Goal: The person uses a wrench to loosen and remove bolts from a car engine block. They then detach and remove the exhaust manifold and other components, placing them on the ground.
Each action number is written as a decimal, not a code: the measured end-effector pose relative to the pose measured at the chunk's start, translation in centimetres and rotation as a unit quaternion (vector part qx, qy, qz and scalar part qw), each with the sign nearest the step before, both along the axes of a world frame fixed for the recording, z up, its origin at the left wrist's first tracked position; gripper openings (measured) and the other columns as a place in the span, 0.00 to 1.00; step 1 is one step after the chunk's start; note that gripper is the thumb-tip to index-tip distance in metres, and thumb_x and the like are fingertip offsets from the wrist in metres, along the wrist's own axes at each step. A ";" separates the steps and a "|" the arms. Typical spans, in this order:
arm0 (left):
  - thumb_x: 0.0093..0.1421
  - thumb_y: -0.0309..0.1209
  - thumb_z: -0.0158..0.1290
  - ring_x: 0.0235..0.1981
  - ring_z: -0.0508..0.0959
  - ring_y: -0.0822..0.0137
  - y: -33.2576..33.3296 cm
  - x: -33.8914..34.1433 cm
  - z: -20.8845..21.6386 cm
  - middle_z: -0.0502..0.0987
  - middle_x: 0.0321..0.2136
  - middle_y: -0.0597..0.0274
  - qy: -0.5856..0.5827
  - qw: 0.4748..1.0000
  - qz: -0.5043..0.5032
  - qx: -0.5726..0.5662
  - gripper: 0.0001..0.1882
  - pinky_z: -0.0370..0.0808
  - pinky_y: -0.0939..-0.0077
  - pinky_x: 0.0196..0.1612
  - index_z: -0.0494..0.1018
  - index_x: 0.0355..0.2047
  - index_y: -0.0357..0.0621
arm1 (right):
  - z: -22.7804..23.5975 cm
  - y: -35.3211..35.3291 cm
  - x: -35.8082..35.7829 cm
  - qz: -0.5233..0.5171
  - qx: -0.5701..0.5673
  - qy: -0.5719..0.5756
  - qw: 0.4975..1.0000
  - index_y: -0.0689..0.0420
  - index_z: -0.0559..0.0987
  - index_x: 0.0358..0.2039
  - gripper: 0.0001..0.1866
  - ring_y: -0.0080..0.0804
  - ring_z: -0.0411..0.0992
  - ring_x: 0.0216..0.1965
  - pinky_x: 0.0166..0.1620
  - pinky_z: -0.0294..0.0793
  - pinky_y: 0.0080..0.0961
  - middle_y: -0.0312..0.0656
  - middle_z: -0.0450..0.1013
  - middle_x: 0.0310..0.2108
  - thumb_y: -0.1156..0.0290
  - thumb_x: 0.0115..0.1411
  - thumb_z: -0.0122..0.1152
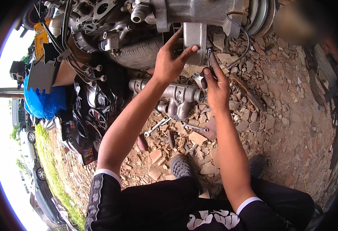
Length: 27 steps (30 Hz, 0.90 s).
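Observation:
A pale grey rectangular metal housing (195, 35) hangs below the engine assembly (199, 11) at the top of the view. My left hand (171, 63) grips its left side, thumb across the front face and the other fingers along the edge, partly hidden. Just right of the housing, my right hand (217, 86) is closed round a slim metal tool (209, 51), index finger stretched along it. The tool's upper end is beside the housing's right edge; its exact kind is unclear. A silvery piece (197, 78) shows by the right thumb, partly covered.
A cast metal manifold (178, 101) lies on rubble below my hands, with spanners (157, 126) nearer me. Behind it is a tyre (140, 54). Black plastic bags (90, 115), a blue bag (42, 101) and hanging cables (74, 63) crowd the left. A wooden strip (249, 92) lies right.

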<state>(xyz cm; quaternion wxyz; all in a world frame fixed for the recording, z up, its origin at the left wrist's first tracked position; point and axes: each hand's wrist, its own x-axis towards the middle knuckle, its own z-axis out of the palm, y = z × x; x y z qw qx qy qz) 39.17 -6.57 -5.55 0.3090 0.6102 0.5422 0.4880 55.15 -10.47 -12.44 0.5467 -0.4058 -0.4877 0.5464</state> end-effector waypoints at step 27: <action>0.67 0.48 0.51 0.44 0.80 0.50 -24.1 -13.1 -19.4 0.72 0.52 0.54 0.436 0.853 -0.040 -0.283 0.26 0.81 0.54 0.42 0.67 0.63 0.59 | -10.7 -11.2 -1.3 0.372 -0.205 -0.258 0.868 0.61 0.78 0.52 0.23 0.52 0.79 0.45 0.48 0.75 0.43 0.57 0.80 0.39 0.65 0.59 0.70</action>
